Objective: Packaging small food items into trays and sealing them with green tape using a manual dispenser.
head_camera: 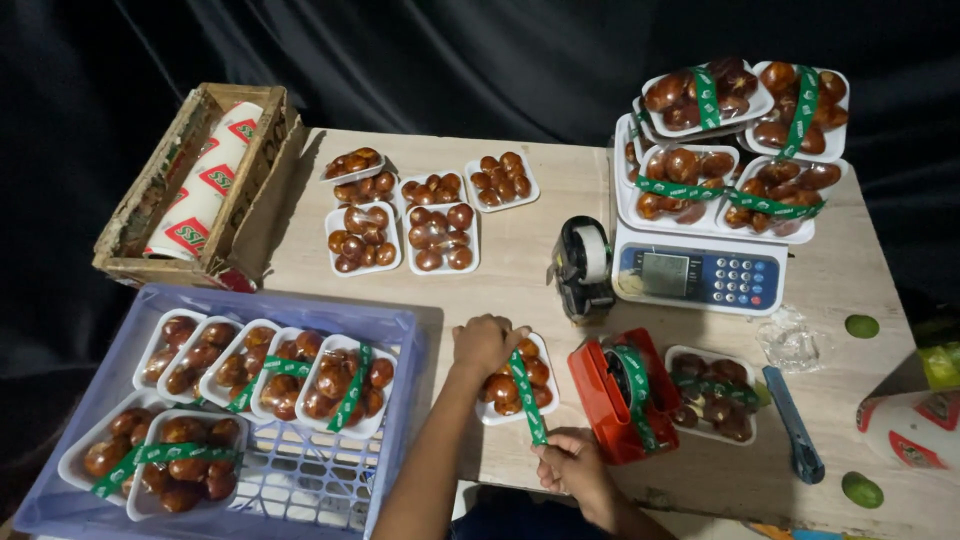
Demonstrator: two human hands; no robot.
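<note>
Resting low in the middle of the frame, a white tray of brown fruit sits on the wooden table with a green tape strip laid across it. The left hand lies curled over the tray's upper left edge, fingers bent down onto the strip's far end. The right hand, just below the tray, pinches the strip's near end between closed fingertips. Right beside them stands a red tape dispenser, with another taped tray next to it. A blue crate of wrapped trays fills the lower left, and a scale stacked with trays stands at upper right.
</note>
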